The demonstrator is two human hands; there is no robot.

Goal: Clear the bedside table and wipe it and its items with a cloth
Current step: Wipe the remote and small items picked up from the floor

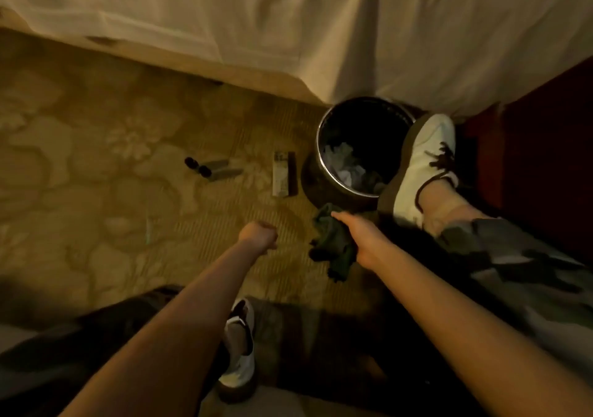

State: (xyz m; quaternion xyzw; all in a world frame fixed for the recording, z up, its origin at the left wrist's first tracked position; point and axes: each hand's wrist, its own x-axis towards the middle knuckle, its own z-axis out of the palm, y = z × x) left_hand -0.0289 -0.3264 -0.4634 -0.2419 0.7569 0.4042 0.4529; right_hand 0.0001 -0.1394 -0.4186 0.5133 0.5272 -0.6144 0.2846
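Cloth [333,243] sits bunched in the right hand [362,240] grip; left hand [258,235] fisted, holding nothing.

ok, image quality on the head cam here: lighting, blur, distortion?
Head view: dim, warm yellow cast; deep shadow along the bottom edge and inside the waste bin; soft blur on the left hand and the dark cloth; wide-angle bending at the bed sheet edge.

The one view comes from a camera on the person's head, looking steeply down at the carpet [96,166] with both forearms reaching away from the lens. The waste bin [324,173] sits right of centre, close below the camera. Beyond the bin, the bed sheet [288,31] fills the top.
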